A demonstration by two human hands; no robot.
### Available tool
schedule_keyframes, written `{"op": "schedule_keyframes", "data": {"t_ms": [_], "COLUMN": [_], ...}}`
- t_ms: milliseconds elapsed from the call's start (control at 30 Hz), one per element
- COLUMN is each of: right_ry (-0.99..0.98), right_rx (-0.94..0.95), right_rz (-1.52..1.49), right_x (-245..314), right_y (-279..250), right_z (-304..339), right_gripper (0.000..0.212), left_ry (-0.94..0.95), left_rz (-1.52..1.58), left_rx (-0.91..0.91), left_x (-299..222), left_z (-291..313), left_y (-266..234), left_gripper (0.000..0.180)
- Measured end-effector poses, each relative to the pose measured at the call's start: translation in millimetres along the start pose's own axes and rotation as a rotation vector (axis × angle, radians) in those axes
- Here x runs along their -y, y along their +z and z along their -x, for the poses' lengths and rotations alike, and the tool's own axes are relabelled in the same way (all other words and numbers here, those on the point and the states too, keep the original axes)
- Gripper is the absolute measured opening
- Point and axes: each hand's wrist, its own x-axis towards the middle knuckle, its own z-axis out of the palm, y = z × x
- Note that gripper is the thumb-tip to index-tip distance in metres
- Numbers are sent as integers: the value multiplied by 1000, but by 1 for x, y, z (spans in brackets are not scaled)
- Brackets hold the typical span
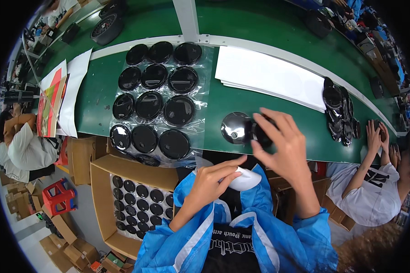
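Rows of glossy black round discs (pixel 149 105) on clear plastic sheeting (pixel 203 91) look done; apparently remaining, a shiny black disc (pixel 236 128) on green surface (pixel 95 95) beside right hand (pixel 281 141), grip unclear; left hand (pixel 208 183) pinches white cloth (pixel 246 180).

Blue jacket (pixel 313 239), white stripes (pixel 195 237), black shirt (pixel 228 261)

A factory workshop: workers (pixel 371 195) sit along long green desks (pixel 95 91), among rows of identical black discs (pixel 149 105) and many cardboard boxes (pixel 79 251).
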Motion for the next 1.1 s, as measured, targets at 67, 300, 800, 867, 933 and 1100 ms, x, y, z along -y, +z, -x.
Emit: {"op": "schedule_keyframes", "data": {"t_ms": [67, 300, 800, 867, 933, 1100], "right_ry": [-38, -96, -47, -208, -469, -625], "right_rx": [12, 115, -231, -34, 82, 178], "right_rz": [5, 131, 240, -6, -234, -404], "right_x": [15, -6, -89, 16, 75, 148], "right_y": [14, 30, -33, -3, 38, 136], "right_z": [-12, -20, -9, -30, -45, -57], "right_gripper": [58, 56, 44, 36, 41, 42], "left_ry": [-44, -232, -824, -509, -337, -445], "left_rz": [33, 82, 805, 1201, 1372, 608], "left_rx": [26, 101, -554, -512, -465, -930], "left_x": [-4, 6, 80, 138, 146, 101], "left_z": [7, 39, 116, 136, 139, 130], "left_y": [-2, -23, -79, -91, -97, -92], "left_gripper": [15, 9, 33, 28, 27, 18]}}
